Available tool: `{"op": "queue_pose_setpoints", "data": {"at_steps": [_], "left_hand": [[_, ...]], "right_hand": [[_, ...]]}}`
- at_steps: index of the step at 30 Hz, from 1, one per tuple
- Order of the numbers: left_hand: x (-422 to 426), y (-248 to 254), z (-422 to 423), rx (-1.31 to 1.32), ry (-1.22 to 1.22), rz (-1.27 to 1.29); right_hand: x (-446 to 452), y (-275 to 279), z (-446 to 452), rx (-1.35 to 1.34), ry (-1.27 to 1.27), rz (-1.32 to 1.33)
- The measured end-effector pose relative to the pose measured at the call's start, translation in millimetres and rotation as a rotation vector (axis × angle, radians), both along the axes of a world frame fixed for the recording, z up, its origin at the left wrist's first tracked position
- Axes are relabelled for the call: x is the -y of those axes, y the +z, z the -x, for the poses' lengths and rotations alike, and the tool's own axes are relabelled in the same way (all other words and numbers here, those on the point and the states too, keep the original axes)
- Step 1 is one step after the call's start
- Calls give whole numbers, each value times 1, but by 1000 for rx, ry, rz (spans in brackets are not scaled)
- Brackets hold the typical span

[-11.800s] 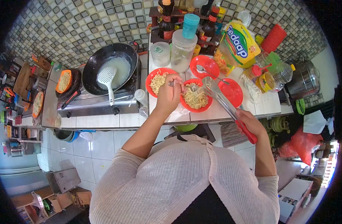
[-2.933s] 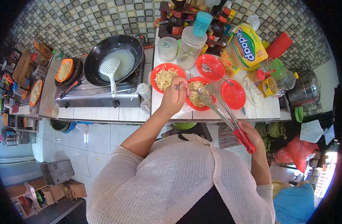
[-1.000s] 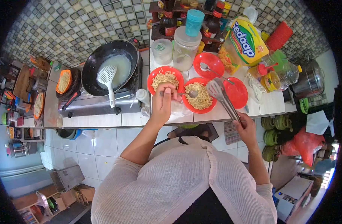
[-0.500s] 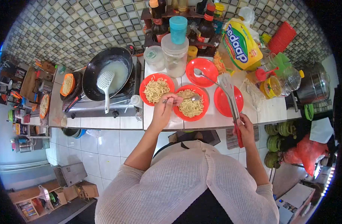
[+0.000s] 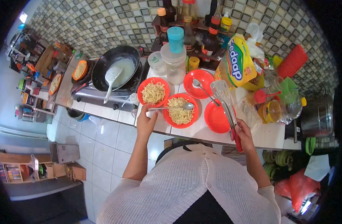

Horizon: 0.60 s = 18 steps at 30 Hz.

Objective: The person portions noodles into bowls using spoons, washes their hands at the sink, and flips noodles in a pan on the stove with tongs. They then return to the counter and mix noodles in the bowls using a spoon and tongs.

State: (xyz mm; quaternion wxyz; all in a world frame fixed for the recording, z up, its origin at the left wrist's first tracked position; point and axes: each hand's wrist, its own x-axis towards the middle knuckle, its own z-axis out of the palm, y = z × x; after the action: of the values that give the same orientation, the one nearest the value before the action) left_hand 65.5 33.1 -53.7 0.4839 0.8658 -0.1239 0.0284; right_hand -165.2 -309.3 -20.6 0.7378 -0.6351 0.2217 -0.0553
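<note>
My left hand (image 5: 144,125) is at the lower rim of the left red plate of noodles (image 5: 153,93), thumb and fingers apart. A metal spoon (image 5: 174,108) lies across the middle red plate of noodles (image 5: 180,115), its handle end close to my left fingertips. Whether those fingers touch the spoon or the rim is hard to make out. My right hand (image 5: 243,135) is closed around the red handles of metal tongs (image 5: 227,106). The tongs' wide slotted head points up and away, over a red plate (image 5: 215,121). Another red plate (image 5: 199,80) behind holds a second spoon (image 5: 201,87).
To the left, a black wok (image 5: 120,63) with whitish liquid and a white slotted ladle (image 5: 112,76) sits on the stove (image 5: 103,100). Lidded jars (image 5: 173,67), an oil pouch (image 5: 236,61), bottles (image 5: 270,112) and stacked red plates (image 5: 292,61) stand behind and right.
My left hand has drawn back leftward from above the middle plate, leaving the spoon's handle exposed. My right hand still holds the tongs. The camera view has turned slightly.
</note>
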Motion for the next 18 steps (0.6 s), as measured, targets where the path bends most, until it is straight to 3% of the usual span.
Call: {"op": "queue_pose_setpoints", "data": {"at_steps": [1, 2, 4, 5, 8, 10, 12, 14, 18], "left_hand": [[1, 15, 2, -158, -17, -91], [0, 10, 0, -158, -1, -89], [-1, -4, -3, 50, -28, -261], [5, 14, 3, 35, 31, -289], [23, 44, 2, 28, 142, -216], [43, 43, -9, 163, 114, -176], [79, 53, -19, 194, -51, -301], [112, 60, -40, 138, -195, -582], [154, 19, -87, 47, -271, -831]], "right_hand": [[6, 2, -2, 17, 50, 6], [12, 3, -4, 36, 99, 13], [23, 1, -6, 48, 136, 37], [27, 0, -6, 57, 155, 60], [37, 3, -9, 70, 172, 52], [41, 7, -8, 83, 187, 48], [48, 9, -9, 97, 206, 43], [53, 9, -8, 119, 249, 15], [62, 18, 2, 144, 276, 0]]}}
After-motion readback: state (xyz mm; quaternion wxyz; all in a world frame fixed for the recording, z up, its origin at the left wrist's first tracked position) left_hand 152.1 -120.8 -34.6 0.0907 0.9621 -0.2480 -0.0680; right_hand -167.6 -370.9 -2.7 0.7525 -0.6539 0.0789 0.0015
